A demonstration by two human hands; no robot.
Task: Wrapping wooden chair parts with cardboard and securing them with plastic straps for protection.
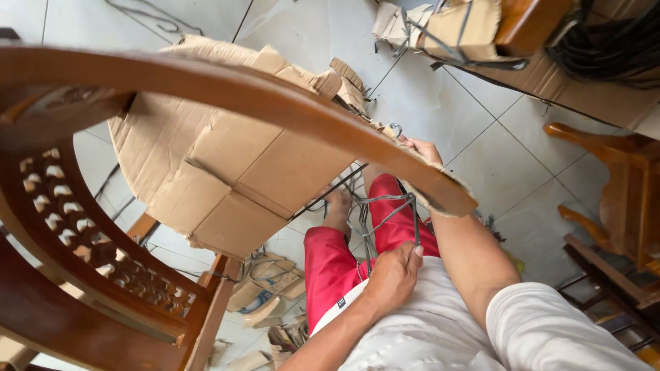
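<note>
The left hand [393,275] was closed around a grey strap [385,216] looping up from its fist; the right hand [423,150] gripped the chair rail [275,103], fingers partly hidden behind the wood.

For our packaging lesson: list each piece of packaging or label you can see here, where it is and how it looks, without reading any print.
Cardboard sheet: wrapped behind the chair arm, brown, creased, torn edges.
Cardboard scraps: top, on the floor, brown, bound with grey strap.
Small carton pieces: floor under the chair, tan with blue patch.
Tag: on the red shorts, small, dark square.
Left hand grips grey strap; right hand holds the arm.
</note>
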